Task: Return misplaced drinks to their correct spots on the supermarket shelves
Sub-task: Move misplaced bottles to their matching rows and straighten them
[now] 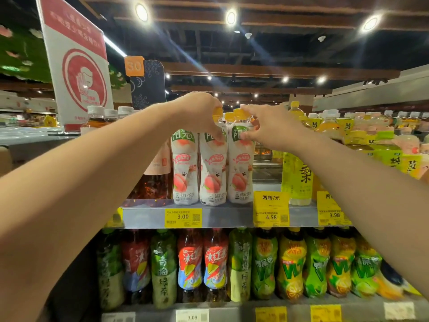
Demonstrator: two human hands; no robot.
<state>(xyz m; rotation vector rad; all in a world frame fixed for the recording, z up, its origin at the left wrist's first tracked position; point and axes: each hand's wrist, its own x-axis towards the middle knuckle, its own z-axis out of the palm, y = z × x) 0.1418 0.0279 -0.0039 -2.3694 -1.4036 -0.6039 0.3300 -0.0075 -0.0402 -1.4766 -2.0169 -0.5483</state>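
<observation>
Middle peach bottle gripped at neck by left hand; right hand seemingly pinches neighbouring bottle

The left hand hides the middle peach bottle's neck; the right hand covers the right peach bottle's shoulder. Far red sign text is blurred, its top cut off.

Both forearms are bare, the left hand and right hand ungloved and ringless.
</observation>
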